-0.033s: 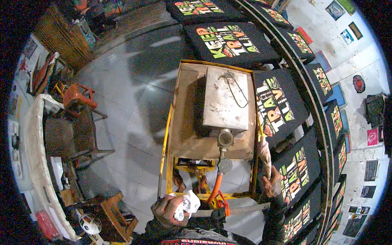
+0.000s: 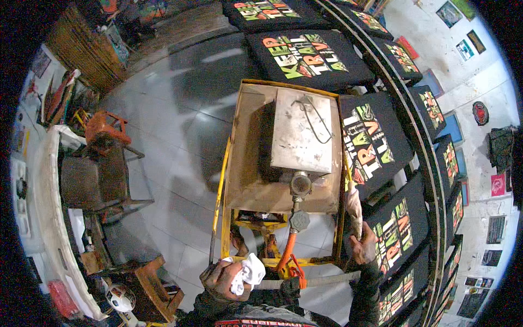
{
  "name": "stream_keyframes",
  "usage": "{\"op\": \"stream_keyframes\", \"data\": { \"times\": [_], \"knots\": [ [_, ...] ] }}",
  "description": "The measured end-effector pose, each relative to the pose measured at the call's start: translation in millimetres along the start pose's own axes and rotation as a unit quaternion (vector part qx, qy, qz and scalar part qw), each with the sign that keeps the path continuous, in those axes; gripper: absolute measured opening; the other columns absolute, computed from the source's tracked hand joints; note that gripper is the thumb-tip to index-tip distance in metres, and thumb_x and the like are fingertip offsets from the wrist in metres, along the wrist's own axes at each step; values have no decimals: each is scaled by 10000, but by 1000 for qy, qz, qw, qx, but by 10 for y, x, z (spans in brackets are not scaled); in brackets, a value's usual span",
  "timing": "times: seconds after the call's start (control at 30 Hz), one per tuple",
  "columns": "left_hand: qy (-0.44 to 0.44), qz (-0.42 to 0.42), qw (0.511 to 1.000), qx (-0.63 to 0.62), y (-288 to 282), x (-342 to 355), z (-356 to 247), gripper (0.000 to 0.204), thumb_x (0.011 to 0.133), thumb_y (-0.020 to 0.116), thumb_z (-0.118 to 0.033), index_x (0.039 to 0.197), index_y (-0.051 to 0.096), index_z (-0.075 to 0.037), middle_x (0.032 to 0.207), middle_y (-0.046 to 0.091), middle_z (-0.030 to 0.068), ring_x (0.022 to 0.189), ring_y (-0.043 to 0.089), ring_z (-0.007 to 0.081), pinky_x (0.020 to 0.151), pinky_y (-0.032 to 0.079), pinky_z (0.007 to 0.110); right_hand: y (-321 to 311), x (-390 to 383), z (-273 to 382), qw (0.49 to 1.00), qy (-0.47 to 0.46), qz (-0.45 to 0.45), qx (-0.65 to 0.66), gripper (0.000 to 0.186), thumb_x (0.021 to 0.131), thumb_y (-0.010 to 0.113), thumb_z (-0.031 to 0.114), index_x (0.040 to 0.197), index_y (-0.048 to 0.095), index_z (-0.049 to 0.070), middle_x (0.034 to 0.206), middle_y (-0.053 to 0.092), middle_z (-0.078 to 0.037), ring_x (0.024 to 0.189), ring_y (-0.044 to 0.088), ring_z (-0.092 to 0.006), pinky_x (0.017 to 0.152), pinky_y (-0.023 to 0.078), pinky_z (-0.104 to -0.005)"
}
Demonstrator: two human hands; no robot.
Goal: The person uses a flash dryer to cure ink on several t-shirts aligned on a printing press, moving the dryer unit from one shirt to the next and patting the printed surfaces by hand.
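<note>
My left hand (image 2: 220,279) is closed around a crumpled white cloth (image 2: 250,272) at the near left corner of a yellow-framed cart (image 2: 219,196). My right hand (image 2: 364,246) wraps the lower end of a cloth-bound handle (image 2: 353,211) on the cart's right side. On the cart's brown top (image 2: 245,188) rests a pale, stained metal box (image 2: 300,147) with a bent wire handle (image 2: 316,124). A metal fitting (image 2: 300,222) joins the box to an orange hose (image 2: 287,252), which runs down toward me. Red-orange ties (image 2: 298,272) hang by a wrapped crossbar (image 2: 327,278).
Black shirts with colourful prints (image 2: 377,139) lie on boards along the right, close to the cart. A long rail (image 2: 400,98) curves past them. At left stand a dark chair (image 2: 81,182), a red-orange stool (image 2: 106,128) and a wooden crate (image 2: 158,280); a white helmet (image 2: 120,298) sits nearby.
</note>
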State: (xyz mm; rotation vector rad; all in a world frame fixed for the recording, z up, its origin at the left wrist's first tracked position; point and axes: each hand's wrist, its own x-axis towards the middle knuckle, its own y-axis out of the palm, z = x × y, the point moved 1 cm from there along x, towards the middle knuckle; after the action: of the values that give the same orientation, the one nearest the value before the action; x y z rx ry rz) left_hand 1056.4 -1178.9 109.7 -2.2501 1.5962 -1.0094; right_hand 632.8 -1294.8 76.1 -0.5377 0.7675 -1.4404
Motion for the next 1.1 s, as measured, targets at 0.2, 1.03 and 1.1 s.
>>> {"op": "stream_keyframes", "data": {
  "times": [0.2, 1.03, 1.1],
  "knots": [
    [62, -46, 996, 55, 180, 170, -7, 314, 690, 761, -294, 929, 677, -107, 807, 656, 80, 637, 662, 267, 566, 531, 359, -122, 430, -52, 997, -43, 32, 52, 448, 917, 460, -12, 1365, 445, -24, 1116, 580, -128, 610, 503, -76, 550, 467, -170],
    [179, -44, 982, 29, 209, 1919, 985, 493, 689, 737, -428, 1064, 641, -123, 896, 646, 61, 796, 676, 272, 664, 548, 390, 161, 1717, 1066, 991, -49, -44, 115, 450, 725, 592, -38, 1174, 567, -23, 894, 568, 1, 696, 507, -101, 618, 425, -232],
    [190, -52, 980, 37, 246, 2106, 1113, 495, 670, 732, -446, 1037, 663, -122, 903, 648, 59, 832, 681, 271, 684, 553, 389, 171, 1821, 1295, 986, 15, -19, 165, 454, 736, 594, 10, 1186, 570, -40, 941, 604, -33, 776, 544, -140, 713, 456, -279]
  ]
}}
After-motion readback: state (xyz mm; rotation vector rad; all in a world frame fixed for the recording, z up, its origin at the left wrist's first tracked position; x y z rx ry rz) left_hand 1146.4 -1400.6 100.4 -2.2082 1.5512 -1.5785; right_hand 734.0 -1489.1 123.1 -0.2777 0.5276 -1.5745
